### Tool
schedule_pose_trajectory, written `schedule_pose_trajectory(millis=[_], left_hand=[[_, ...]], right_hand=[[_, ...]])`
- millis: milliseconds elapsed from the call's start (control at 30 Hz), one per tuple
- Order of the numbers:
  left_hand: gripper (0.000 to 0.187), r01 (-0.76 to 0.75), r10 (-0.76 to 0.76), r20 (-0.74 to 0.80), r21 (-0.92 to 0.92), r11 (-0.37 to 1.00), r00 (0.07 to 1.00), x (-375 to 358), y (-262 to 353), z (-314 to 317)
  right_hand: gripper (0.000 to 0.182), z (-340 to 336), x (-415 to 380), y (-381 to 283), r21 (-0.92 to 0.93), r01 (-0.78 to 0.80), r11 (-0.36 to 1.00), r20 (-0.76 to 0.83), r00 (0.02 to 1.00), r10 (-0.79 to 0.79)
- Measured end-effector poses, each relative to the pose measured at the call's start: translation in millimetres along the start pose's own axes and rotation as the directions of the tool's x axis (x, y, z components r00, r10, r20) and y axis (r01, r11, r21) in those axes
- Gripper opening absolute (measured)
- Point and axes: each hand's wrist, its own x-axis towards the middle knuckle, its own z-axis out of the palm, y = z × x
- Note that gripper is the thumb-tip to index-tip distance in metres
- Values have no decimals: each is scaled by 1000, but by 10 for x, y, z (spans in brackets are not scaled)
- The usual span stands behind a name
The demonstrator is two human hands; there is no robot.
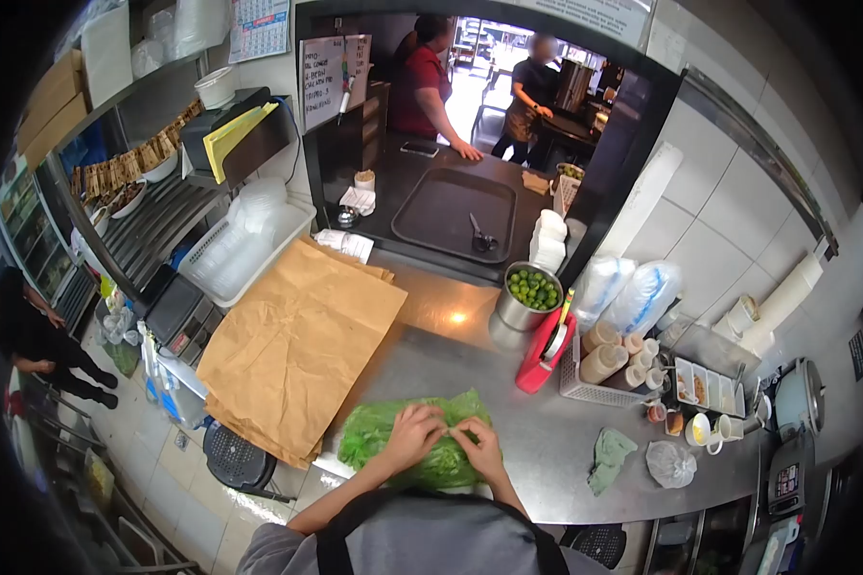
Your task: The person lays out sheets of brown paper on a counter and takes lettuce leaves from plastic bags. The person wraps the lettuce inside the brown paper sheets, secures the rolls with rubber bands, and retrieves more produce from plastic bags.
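A green plastic bag [379, 431] with what look like leafy greens inside lies on the steel counter [556, 412] right in front of me. My left hand [414, 437] rests over its middle, fingers curled and pinching the plastic. Close beside it, my right hand [476, 448] pinches the same gathered part of the bag. The fingertips of both hands almost meet there, and I cannot make out whether a knot is between them. To the left, big sheets of brown paper [292, 340] are stacked, their edge near the bag.
A metal pot of green limes [501, 311], a red tape dispenser [537, 359] and a basket of squeeze bottles [585, 388] stand at the right. A green cloth [611, 460] and a tied clear bag [671, 465] lie nearer. Scissors [482, 235] sit on a black tray [431, 216]; people stand beyond.
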Motion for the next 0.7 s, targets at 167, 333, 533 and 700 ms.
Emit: schedule_pose_trajectory(millis=[167,333,533,700], left_hand=[[19,29,-28,-11,109,994,1000,-104,-125,-36],[25,-18,20,-32,36,999,999,-76,-110,-447],[19,0,3,-29,114,994,1000,-111,-104,-311],[12,66,-61,-87,57,996,994,-114,-151,-212]], right_hand=[[8,-123,67,103,-278,233,932,81,972,-219],[7,-171,293,-290,-342,311,887,-28,940,-340],[6,-109,175,230,-38,-112,993,-179,978,104],[13,-61,130,-61,-199,78,977,-134,985,-106]])
